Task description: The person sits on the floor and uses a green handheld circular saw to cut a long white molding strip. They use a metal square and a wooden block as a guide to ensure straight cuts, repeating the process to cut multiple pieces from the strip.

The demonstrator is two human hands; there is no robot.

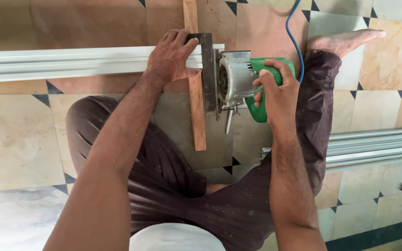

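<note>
Aluminium channel [70, 60] lies on the tiled floor [19, 135], left hand [170, 56] clamped on the square [208, 69], right hand [275, 93] gripping the green saw [243, 83] at its end; no cut visible yet.

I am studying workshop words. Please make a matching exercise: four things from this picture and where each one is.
Things:
1. power saw
2. wooden strip
3. blue cable
4. metal square

Places:
A. under the left hand
B. in the right hand
C. between square and aluminium profile
D. running from the saw toward the top edge

Pairs: 1-B, 2-C, 3-D, 4-A
</note>
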